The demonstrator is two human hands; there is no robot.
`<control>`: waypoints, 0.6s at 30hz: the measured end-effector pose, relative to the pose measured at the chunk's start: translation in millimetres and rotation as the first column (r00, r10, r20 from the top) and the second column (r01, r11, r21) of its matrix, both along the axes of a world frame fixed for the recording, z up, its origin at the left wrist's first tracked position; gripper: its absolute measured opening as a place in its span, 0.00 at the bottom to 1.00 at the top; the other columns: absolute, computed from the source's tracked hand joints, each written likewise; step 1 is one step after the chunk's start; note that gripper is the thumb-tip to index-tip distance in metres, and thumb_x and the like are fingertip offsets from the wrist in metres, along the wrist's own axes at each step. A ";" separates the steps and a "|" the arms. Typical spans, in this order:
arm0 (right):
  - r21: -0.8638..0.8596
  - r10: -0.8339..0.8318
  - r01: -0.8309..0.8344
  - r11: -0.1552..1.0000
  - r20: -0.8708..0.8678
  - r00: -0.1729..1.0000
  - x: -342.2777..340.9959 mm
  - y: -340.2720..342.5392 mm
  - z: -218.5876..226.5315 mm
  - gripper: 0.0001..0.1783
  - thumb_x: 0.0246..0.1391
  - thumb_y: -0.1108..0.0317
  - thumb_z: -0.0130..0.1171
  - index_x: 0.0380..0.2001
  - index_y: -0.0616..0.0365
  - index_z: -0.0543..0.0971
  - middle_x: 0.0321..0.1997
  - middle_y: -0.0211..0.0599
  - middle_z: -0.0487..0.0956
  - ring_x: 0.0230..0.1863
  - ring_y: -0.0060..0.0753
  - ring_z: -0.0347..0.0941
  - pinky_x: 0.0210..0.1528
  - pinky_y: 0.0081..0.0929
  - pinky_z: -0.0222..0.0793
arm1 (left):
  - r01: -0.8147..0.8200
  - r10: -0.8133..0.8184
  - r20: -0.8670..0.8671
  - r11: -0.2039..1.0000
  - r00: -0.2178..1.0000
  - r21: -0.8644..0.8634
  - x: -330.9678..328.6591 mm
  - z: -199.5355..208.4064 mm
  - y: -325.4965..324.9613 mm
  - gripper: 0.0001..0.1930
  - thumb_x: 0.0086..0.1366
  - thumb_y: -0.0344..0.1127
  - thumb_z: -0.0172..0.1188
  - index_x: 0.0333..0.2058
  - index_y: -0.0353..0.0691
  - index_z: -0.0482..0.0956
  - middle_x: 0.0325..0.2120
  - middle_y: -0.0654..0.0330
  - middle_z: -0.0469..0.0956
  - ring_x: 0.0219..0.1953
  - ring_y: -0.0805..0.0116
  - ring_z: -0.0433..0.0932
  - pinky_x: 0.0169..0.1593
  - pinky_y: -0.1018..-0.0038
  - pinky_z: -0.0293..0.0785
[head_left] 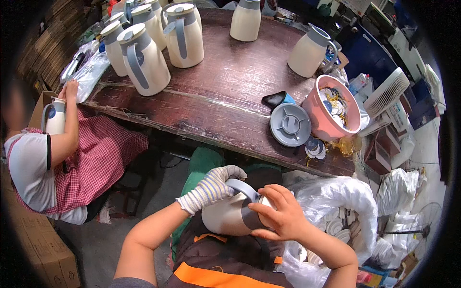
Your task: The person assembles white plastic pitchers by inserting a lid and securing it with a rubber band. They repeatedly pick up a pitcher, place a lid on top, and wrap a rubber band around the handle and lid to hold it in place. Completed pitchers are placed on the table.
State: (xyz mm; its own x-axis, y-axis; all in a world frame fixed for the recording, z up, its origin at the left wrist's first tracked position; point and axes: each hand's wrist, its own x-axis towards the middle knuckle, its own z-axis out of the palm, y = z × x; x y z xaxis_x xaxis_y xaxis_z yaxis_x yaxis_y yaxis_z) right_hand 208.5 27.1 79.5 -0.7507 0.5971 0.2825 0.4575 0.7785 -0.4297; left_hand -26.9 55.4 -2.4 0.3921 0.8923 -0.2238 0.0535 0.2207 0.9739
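A cream thermos jug (222,217) with a grey handle and collar lies tilted over my lap, its top end toward the right. My left hand (210,188), in a striped knit glove, is closed around the jug's grey handle. Bare and with its fingers curved, my right hand (281,216) grips the jug's top end; the mouth is hidden beneath it. Beyond my hands, a round grey lid (290,124) rests on the table edge beside a pink bucket (319,103) holding round tags with yellow strings.
Several cream jugs (146,65) stand at the dark table's (230,105) far left, with others at the back and right. On my right is a plastic-lined container (357,204) of white discs. At left, a co-worker (72,163) sits holding another jug (55,117).
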 end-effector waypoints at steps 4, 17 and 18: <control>-0.221 -0.451 0.447 0.867 0.035 0.892 14.1 21.6 -42.0 0.24 0.51 0.51 0.59 0.46 0.55 0.76 0.49 0.48 0.74 0.54 0.51 0.69 0.56 0.43 0.64 | 0.179 -0.102 -0.285 0.950 0.953 0.256 29.0 15.7 -31.8 0.20 0.54 0.37 0.63 0.45 0.37 0.74 0.36 0.55 0.78 0.38 0.63 0.79 0.42 0.70 0.75; -0.080 0.166 -0.166 0.983 -0.003 0.986 -13.2 -16.4 21.5 0.35 0.49 0.32 0.54 0.48 0.47 0.75 0.59 0.43 0.68 0.62 0.48 0.62 0.61 0.50 0.55 | -0.010 0.013 -0.051 0.998 0.999 0.064 14.6 -8.2 7.6 0.08 0.60 0.29 0.63 0.39 0.37 0.80 0.32 0.63 0.80 0.37 0.76 0.76 0.43 0.76 0.74; -0.040 0.176 -0.177 0.983 -0.026 0.984 -9.5 -11.9 16.9 0.35 0.49 0.32 0.54 0.48 0.48 0.75 0.59 0.42 0.69 0.61 0.46 0.63 0.60 0.51 0.55 | 0.004 0.007 -0.114 0.996 0.993 0.088 12.9 -7.5 9.2 0.09 0.59 0.30 0.64 0.39 0.37 0.81 0.32 0.63 0.80 0.36 0.77 0.77 0.43 0.76 0.74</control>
